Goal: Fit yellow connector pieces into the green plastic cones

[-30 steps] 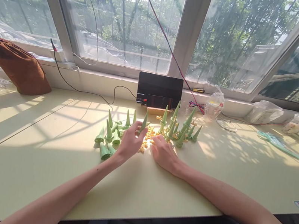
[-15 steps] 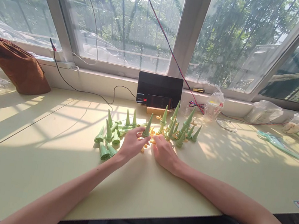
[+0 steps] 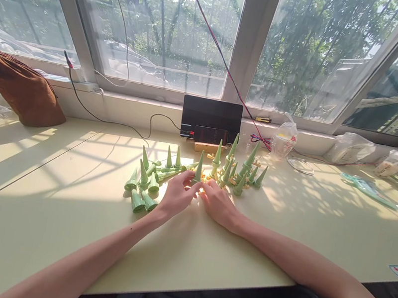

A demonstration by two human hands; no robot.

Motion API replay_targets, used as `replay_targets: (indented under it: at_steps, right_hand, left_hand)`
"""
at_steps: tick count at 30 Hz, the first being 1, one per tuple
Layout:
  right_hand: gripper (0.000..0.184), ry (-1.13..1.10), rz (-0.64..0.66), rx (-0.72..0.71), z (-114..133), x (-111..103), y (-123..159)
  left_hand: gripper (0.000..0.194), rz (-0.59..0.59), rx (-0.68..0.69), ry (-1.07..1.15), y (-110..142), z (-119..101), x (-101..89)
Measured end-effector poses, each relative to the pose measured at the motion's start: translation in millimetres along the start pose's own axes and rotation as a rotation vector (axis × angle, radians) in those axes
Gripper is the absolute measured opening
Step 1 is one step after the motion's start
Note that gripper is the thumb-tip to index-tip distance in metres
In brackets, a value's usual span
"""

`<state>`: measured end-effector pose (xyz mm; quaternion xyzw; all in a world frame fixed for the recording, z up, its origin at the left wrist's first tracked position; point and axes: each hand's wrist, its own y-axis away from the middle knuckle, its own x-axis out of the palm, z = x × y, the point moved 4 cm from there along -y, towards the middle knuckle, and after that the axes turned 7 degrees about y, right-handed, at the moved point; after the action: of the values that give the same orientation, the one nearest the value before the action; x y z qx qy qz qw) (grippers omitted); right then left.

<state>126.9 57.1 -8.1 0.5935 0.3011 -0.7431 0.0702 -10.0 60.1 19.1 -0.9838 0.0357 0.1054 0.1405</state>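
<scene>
Sunlight streaks the pale worktop [image 3: 195, 269]. Around its middle, the left hand [image 3: 178, 193] grasps an upright green cone [image 3: 199, 168] in its fingers; just beside, the right hand [image 3: 219, 205] has curled fingers, whether holding something I cannot tell. More cones [image 3: 136, 201] lie left and right; farther off stands a black tablet [image 3: 212, 114].

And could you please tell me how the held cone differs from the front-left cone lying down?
The held cone stands upright, while the front-left cone lies on its side. The left hand grips the held cone; the front-left cone rests untouched on the table. The held cone's base is partly hidden, while the front-left cone's open base faces the viewer. Both are green and tapered.
</scene>
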Motion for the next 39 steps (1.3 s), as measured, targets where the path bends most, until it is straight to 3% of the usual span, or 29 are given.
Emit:
replay_targets:
  at_steps: [14, 25, 33, 39]
  right_hand:
    - [0.012, 0.151, 0.061, -0.058, -1.7, 6.2, -0.5]
    - [0.01, 0.189, 0.083, -0.011, 0.3, 5.2, -2.8]
    - [0.014, 0.103, 0.05, 0.01, 4.3, -2.8, -1.3]
    - [0.017, 0.024, 0.019, 0.049, 5.4, -6.5, -0.2]
  left_hand:
    - [0.02, 0.071, -0.03, 0.111, 1.7, 4.1, 6.2]
    - [0.031, 0.105, -0.104, 0.182, 2.7, 9.3, 8.3]
    - [0.028, 0.112, -0.126, 0.208, 2.2, 8.9, 8.2]
    - [0.033, 0.043, -0.106, 0.094, 2.3, 10.2, 6.1]
